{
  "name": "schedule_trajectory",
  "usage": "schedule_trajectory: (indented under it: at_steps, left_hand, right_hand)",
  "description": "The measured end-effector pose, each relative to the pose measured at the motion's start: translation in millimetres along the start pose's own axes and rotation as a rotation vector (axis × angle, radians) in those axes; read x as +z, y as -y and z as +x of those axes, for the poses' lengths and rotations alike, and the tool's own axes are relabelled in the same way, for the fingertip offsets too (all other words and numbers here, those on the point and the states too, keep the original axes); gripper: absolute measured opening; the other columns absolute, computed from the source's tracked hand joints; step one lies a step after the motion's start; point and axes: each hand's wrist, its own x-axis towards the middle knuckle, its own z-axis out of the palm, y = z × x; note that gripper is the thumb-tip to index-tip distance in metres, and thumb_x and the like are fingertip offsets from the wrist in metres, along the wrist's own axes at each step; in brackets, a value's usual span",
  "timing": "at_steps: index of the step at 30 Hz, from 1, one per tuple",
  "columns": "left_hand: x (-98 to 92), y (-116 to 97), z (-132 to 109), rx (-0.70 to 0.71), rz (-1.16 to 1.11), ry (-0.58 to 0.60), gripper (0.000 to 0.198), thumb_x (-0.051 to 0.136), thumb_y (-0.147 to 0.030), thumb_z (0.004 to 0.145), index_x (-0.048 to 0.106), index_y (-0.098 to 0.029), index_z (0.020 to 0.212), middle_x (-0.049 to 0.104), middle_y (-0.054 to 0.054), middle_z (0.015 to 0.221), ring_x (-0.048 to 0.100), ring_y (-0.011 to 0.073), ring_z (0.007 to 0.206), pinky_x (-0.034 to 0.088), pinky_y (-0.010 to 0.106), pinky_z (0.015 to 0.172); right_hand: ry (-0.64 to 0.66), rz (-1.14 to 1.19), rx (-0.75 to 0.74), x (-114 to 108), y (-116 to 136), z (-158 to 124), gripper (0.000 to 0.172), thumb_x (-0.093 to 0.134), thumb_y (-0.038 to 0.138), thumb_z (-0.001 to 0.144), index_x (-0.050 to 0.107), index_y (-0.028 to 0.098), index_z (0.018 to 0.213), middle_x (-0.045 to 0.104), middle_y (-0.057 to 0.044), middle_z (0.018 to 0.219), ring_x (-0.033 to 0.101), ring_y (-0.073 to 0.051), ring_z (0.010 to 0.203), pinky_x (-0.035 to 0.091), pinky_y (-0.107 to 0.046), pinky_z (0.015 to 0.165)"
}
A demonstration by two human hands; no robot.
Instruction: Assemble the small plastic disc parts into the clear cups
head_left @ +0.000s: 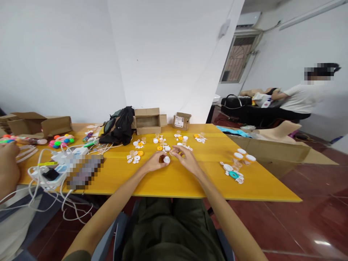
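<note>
My left hand is closed around a small white round plastic part, held just above the yellow table. My right hand is close beside it, its fingers pinching a small clear plastic cup, partly hidden by the fingers. Just behind my hands lies a set of white pieces with an orange disc. To the right, a teal disc lies among white pieces and a clear cup. Past them stand three small jars with white lids and orange bands.
More sets of white and orange pieces lie across the table. Left are a power strip with tangled cables, a black bag and cardboard boxes. Another person's hand is at far left; another person sits far right.
</note>
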Motion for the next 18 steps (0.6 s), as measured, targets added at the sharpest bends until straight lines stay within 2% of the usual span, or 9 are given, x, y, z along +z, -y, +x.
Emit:
schedule_trajectory:
  at_steps: [7,12,18]
  left_hand:
    - [1.4,-1.5,0.2,0.0,-0.08,-0.017,0.024,0.073,-0.025,0.073,0.067,-0.018,0.095,0.071,0.004,0.097,0.063,0.022,0.091,0.051,0.035,0.088]
    - [0.3,0.3,2.7,-0.019,-0.212,0.0,0.026,0.077,-0.029,0.072,0.068,-0.016,0.093,0.07,0.005,0.094,0.064,0.0207,0.086,0.052,0.034,0.083]
    - [-1.4,4.3,3.8,-0.115,-0.486,-0.008,0.048,0.089,-0.036,0.061,0.068,-0.016,0.099,0.073,0.007,0.098,0.067,0.0214,0.089,0.053,0.035,0.086]
  right_hand:
    - [0.105,0.045,-0.083,3.1,16.1,-2.9,0.025,0.062,0.023,0.091,0.072,0.026,0.114,0.076,-0.007,0.11,0.069,-0.024,0.102,0.055,-0.039,0.092]
    - [0.125,0.177,-0.005,1.6,11.1,-4.1,0.021,0.064,0.019,0.086,0.073,0.024,0.105,0.076,-0.006,0.104,0.071,-0.022,0.092,0.057,-0.037,0.087]
    - [0.119,0.383,0.12,6.6,5.1,-3.7,0.018,0.071,0.026,0.079,0.072,0.024,0.097,0.076,-0.005,0.103,0.072,-0.021,0.089,0.058,-0.035,0.084]
